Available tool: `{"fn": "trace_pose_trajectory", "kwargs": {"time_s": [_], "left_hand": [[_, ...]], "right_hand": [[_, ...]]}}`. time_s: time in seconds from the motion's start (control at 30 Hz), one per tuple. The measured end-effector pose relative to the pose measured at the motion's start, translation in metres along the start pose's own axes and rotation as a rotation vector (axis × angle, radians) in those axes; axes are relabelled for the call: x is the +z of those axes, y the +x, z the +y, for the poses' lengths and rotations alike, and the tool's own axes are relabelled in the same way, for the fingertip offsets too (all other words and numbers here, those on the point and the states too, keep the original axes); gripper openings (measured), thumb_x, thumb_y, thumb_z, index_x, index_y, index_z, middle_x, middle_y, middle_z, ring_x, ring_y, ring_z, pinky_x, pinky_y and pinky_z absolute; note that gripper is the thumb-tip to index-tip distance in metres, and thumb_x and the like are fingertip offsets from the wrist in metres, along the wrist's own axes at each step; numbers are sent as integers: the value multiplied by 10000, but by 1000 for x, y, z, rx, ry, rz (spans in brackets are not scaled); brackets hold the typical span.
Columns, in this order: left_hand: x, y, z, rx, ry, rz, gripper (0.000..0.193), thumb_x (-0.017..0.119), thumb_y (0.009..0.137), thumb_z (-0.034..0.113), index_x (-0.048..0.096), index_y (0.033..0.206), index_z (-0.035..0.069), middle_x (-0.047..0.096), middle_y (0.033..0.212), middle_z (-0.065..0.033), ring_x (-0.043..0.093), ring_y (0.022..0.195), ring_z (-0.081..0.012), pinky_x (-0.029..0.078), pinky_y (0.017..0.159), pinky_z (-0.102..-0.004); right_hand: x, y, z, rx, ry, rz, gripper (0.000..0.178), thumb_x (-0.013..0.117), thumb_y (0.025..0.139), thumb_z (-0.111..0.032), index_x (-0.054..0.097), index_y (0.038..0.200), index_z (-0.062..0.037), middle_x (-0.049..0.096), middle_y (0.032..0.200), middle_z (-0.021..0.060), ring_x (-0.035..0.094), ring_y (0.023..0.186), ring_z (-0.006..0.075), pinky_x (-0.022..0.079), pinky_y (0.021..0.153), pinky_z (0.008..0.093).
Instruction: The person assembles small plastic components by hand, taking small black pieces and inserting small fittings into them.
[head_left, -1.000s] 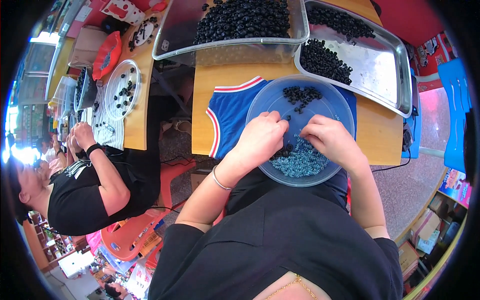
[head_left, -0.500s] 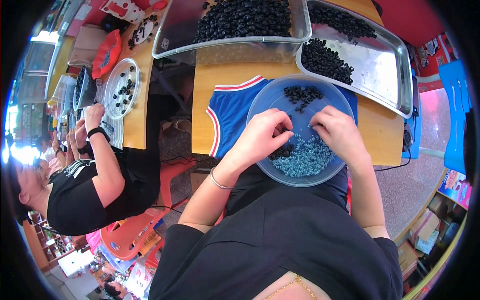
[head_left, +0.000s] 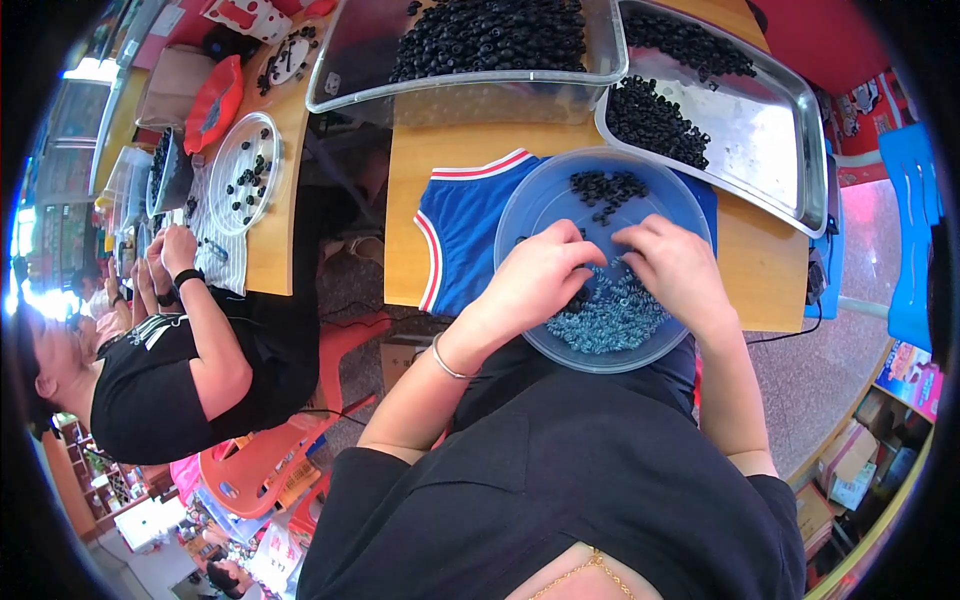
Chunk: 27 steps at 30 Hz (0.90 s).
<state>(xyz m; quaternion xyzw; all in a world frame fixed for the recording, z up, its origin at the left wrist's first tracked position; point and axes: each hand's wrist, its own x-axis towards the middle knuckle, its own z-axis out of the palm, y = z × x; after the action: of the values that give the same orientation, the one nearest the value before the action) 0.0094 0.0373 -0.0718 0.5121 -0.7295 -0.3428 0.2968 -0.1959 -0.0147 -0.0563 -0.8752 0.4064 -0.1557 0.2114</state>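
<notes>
A round translucent blue tub is in front of me, at the table's near edge. Small black plastic pieces are heaped at its far side. Nearer me lies a pile of small bluish spiral pieces, springs or screws, I cannot tell which. Over the tub's left part my left hand has its thumb and forefinger closed together, with a few black pieces partly hidden beneath it. Opposite, my right hand hovers with bent fingertips pinched above the bluish pile. Whatever small thing either hand pinches is too small to make out.
A clear bin full of black pieces stands at the back, beside a metal tray holding more. Under the tub lies a blue cloth with red-white trim. At left, a person works by a clear round lid. A blue chair stands right.
My left hand has shifted slightly right, its fingertips now nearer my right hand. My right fingertips have moved a little left. The person at left has drawn their hands closer together.
</notes>
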Motion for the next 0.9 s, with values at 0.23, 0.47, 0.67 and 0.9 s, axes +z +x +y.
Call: {"fn": "trace_pose_trajectory", "kwargs": {"time_s": [0.23,0.47,0.67,0.9], "left_hand": [[14,1,-1,-19,298,-64,152,668,770,76,657,922,83,574,899,-117,620,810,-325,506,711,-408],[13,5,-2,-47,191,-25,151,662,756,54,621,897,22,581,874,-137,626,783,-315,512,702,-401],[7,8,5,-58,12,75,154,669,758,22,611,900,7,576,852,-122,622,726,-251,514,655,-341],[8,9,7,50,25,161,172,686,758,6,617,916,8,570,872,-102,623,729,-227,514,652,-321]], "right_hand": [[-5,-1,3,-36,77,-186,150,681,789,-91,686,939,-87,618,860,93,634,788,293,505,689,399],[-6,-1,-1,36,137,-50,159,696,797,-122,669,949,-85,625,853,100,635,751,292,506,662,388],[-3,1,-5,85,242,-96,148,695,821,-178,662,920,-74,634,842,114,640,780,315,505,681,407],[-2,3,-9,112,317,-37,121,690,823,-152,661,889,-55,638,827,117,638,763,308,495,661,398]]}}
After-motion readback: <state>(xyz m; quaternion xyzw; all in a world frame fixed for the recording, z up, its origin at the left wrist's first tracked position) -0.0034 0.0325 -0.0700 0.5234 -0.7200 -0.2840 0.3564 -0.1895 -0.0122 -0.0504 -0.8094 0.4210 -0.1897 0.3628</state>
